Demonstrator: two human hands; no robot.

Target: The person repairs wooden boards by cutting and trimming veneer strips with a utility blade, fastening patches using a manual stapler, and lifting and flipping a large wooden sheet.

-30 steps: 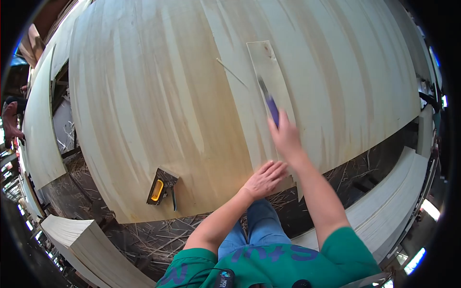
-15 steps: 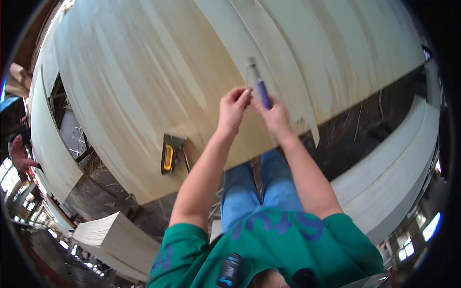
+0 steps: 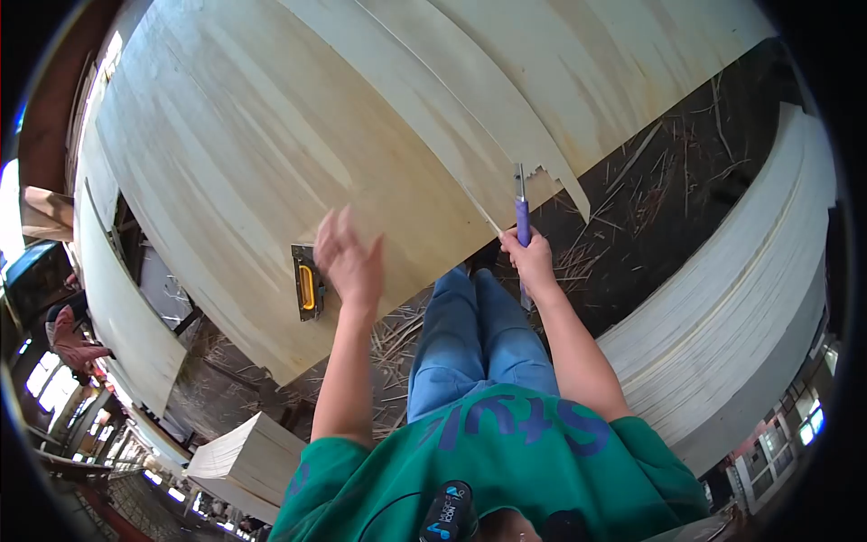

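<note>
Purple-handled cutter [image 3: 522, 223] is in my right hand [image 3: 531, 256], its metal tip pointing away from me; the tip is too small to make out well. A thin pale strip of wood [image 3: 480, 211] sticks out from the same fingers. My left hand [image 3: 350, 260], slightly blurred, holds nothing and has its fingers apart. It is above the large wood veneer sheet [image 3: 244, 172], just right of a flat dark tool with a yellow handle [image 3: 308, 284]. A narrower veneer piece [image 3: 506, 99] with a jagged, torn end overlaps the sheets near my right hand.
Thick stacks of veneer [image 3: 722, 334] stand at my right and at the lower left [image 3: 244, 461]. Wood slivers [image 3: 578, 257] litter the dark floor around my legs. Another person's arm [image 3: 77, 339] shows at the far left, beyond a curved sheet [image 3: 131, 298].
My hands have parted: the left has moved left toward the yellow-handled tool and opened. The right has come down and right, carrying the cutter and thin strip. The camera view has shifted.
</note>
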